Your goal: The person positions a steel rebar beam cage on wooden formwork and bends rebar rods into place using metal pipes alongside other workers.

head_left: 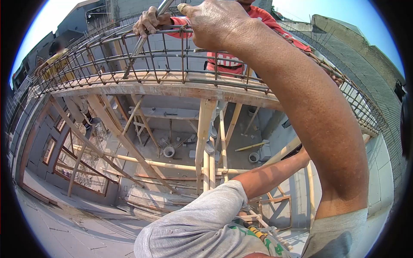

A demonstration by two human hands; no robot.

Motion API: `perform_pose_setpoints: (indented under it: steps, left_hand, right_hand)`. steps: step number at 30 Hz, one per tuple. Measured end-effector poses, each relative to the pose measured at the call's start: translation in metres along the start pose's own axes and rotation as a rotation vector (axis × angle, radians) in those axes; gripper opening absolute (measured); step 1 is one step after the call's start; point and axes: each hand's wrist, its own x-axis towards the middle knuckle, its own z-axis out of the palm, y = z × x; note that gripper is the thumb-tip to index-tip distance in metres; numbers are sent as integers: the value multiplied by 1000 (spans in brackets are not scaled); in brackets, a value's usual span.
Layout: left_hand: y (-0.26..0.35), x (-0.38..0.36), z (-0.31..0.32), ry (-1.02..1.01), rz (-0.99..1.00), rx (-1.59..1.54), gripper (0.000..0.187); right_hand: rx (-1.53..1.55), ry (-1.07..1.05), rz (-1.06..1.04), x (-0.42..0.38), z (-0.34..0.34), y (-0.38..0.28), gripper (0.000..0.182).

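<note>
My right hand is raised at the top, above a long cage of tied rebar. Its fingers look curled, with a yellowish cover on one fingertip; what they hold, if anything, is hidden. Just left of it, a hand in a red sleeve, belonging to a co-worker, grips a grey metal bar that slants down into the cage. My left hand is not visible. Below, a bare limb comes out of grey cloth, its far end hidden behind my right arm.
The cage lies along a wooden formwork board, held up by timber props. Far below are a bucket, planks and bamboo poles. Another person in yellow stands at left. Grey block walls surround the drop.
</note>
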Motion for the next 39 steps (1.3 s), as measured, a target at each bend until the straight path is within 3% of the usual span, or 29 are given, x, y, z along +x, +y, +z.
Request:
perform_pose_setpoints:
  steps: [1,2,8,12,15,19,20,24,28,33,34,39]
  left_hand:
    - [0,0,0,-2,-2,-5,63]
    - [0,1,0,-1,-1,-10,63]
    - [7,2,1,9,10,-38,62]
    - [10,5,-1,30,14,-56,61]
    - [11,5,0,54,16,-40,61]
    - [-4,24,-5,80,44,42,61]
    - [-6,29,-8,59,27,29,61]
    - [-5,29,-5,68,-2,-3,63]
    - [-6,25,-7,68,2,1,68]
    - [0,21,-5,80,-7,18,74]
    - [1,21,-5,75,-13,9,73]
    - [-3,23,-10,29,33,18,72]
  right_hand:
    - [-77,59,-8,-1,5,-7,25]
    - [-100,-10,53,0,-22,24,26]
    - [896,-158,328,12,-73,108,24]
    - [718,-278,174,22,-84,133,21]
    - [786,-497,193,28,-98,156,18]
    - [500,-187,399,16,-61,154,15]
    - [548,-151,412,14,-53,160,14]
    - [513,-114,343,1,-48,186,21]
    - [483,-232,374,-4,-43,198,27]
    - [464,-201,344,-16,-25,214,48]
    - [346,-79,199,-18,-22,220,55]
    - [326,-125,8,-8,1,236,47]
